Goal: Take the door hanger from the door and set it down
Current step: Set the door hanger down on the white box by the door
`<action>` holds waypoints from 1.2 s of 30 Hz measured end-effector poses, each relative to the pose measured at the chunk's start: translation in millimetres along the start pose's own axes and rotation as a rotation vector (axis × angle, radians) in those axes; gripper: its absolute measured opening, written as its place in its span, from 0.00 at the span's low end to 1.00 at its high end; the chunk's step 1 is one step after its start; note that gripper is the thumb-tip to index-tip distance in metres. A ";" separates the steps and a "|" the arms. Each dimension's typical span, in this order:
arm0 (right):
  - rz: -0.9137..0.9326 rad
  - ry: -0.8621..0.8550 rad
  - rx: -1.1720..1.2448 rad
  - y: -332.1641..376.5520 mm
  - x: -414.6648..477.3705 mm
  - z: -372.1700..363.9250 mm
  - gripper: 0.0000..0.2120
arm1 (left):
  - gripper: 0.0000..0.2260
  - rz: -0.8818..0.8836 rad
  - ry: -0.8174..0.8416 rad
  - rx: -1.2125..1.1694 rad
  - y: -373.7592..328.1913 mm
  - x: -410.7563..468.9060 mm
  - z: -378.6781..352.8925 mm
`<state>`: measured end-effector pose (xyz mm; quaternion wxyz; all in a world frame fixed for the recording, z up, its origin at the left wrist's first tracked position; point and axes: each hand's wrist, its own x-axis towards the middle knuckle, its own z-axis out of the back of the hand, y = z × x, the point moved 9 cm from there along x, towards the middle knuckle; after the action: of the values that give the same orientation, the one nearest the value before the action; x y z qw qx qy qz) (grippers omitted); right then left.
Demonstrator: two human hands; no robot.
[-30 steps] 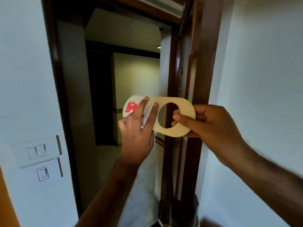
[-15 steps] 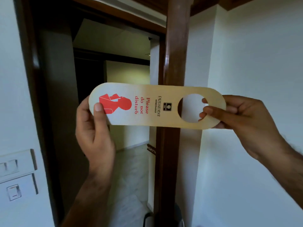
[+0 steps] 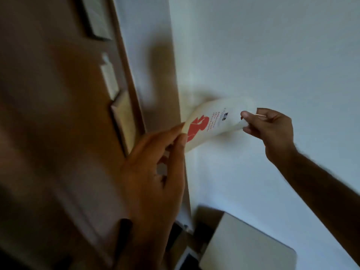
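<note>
Fingertips [image 3: 245, 115] of the right hand [image 3: 270, 127] are pinching the far end of the door hanger [image 3: 218, 121], thumb on the printed face and the other fingers curled beneath, so the grip is closed on the card. That hand is covering the end where it holds, and nothing of that end is showing. The left hand [image 3: 155, 172] is meeting the near end: its thumb and forefinger are closing on the rounded edge beside the red figure, while the remaining fingers are hanging loosely spread. Whether that pinch is firm or only a touch is hard to judge through the motion blur.

The hanger is floating in the air between the two hands, tilted so its near end sits lower, in front of a white wall [image 3: 272, 55] and resting on nothing. Red print and a small dark logo are showing on its pale face, but the lettering is smearing into unreadable marks.

To the left, a brown wooden surface [image 3: 48, 114] with pale framed rectangles is blurring heavily; what those rectangles are cannot be told. At the bottom right, a pale flat-topped object [image 3: 247, 248] is being cut off by the frame edge, and the dark shapes beside it are too indistinct to name.
</note>
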<state>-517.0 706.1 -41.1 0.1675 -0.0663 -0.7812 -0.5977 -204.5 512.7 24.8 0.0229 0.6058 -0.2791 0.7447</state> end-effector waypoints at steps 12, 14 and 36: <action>-0.572 -0.205 -0.340 -371.5 -55.8 232.7 0.15 | 0.11 0.816 0.361 0.125 237.8 -275.5 -249.9; -0.657 -0.195 -0.373 -421.8 -85.1 255.5 0.11 | 0.11 0.930 0.406 0.146 273.8 -332.3 -270.3; -1.089 0.011 -0.971 -738.3 -286.1 379.3 0.28 | 0.13 1.707 0.999 0.397 423.0 -787.3 -332.8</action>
<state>-542.9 892.1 -898.7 -0.1980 0.2681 -0.3493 -0.8757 -449.4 543.0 -896.4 -0.5049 -0.1852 -0.4487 0.7137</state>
